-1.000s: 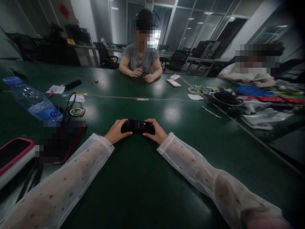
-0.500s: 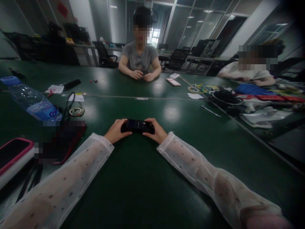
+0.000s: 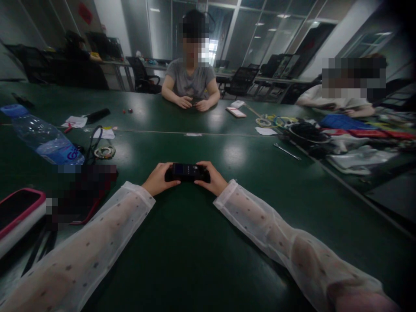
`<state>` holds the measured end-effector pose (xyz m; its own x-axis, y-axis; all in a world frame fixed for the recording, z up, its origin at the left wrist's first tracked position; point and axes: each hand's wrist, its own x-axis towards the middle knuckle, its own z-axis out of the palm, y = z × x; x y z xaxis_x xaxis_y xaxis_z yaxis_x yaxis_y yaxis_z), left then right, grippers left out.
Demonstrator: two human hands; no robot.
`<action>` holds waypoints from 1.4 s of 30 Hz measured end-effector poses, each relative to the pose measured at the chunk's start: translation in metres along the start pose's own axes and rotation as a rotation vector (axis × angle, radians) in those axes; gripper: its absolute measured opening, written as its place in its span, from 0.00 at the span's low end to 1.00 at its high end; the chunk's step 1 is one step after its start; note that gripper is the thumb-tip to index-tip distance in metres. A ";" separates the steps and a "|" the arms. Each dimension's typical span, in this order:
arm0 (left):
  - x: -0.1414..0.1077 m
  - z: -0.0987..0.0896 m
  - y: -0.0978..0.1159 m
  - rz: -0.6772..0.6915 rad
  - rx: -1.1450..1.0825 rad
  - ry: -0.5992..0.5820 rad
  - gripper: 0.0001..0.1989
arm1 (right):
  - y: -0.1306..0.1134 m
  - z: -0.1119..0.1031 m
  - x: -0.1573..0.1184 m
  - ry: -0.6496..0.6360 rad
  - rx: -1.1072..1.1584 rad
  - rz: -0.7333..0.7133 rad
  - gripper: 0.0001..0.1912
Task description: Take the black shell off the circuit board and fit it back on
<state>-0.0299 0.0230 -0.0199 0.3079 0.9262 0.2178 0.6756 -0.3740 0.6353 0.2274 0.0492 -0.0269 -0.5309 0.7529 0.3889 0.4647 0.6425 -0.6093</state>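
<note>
A small black electronic device (image 3: 186, 171) with a dim display and pale markings on its face is held at the middle of the green table (image 3: 188, 242). Its exact kind I cannot make out. My left hand (image 3: 159, 178) grips its left end, thumb along the lower edge. At the opposite end, my right hand (image 3: 213, 178) holds it the same way. Both forearms wear sheer white sleeves with dark star dots. Whether the device touches the tabletop I cannot tell.
On the left are a water bottle (image 3: 48, 138), a bead bracelet (image 3: 104, 152) and a pink-rimmed phone-like object (image 3: 19, 212). A wrench (image 3: 287, 151) and heaped cables (image 3: 305, 134) lie to the right. One person (image 3: 191, 82) sits opposite, another (image 3: 338, 99) at far right.
Both hands keep their hold on the black device, which has barely moved. The head of the person opposite is slightly lower.
</note>
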 end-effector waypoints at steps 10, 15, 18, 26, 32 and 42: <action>0.000 -0.001 0.000 -0.012 0.017 -0.014 0.32 | 0.002 0.000 0.000 0.008 0.012 0.023 0.31; 0.000 -0.002 0.002 -0.020 -0.032 -0.002 0.33 | 0.002 0.000 -0.001 0.007 0.013 0.038 0.32; 0.000 -0.002 0.001 -0.001 -0.058 -0.005 0.32 | 0.002 0.000 -0.001 -0.002 0.018 0.058 0.32; 0.001 0.000 -0.004 -0.036 -0.043 0.015 0.31 | 0.005 0.002 -0.001 0.013 0.038 0.072 0.34; 0.001 0.000 -0.005 -0.021 -0.041 0.025 0.30 | 0.007 0.002 -0.001 0.011 0.045 0.058 0.34; 0.001 -0.001 0.000 -0.042 -0.019 -0.011 0.35 | 0.005 0.002 0.000 0.021 0.064 0.070 0.32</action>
<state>-0.0309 0.0238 -0.0191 0.2870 0.9405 0.1820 0.6752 -0.3334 0.6580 0.2285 0.0524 -0.0315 -0.4838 0.7986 0.3581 0.4534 0.5787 -0.6779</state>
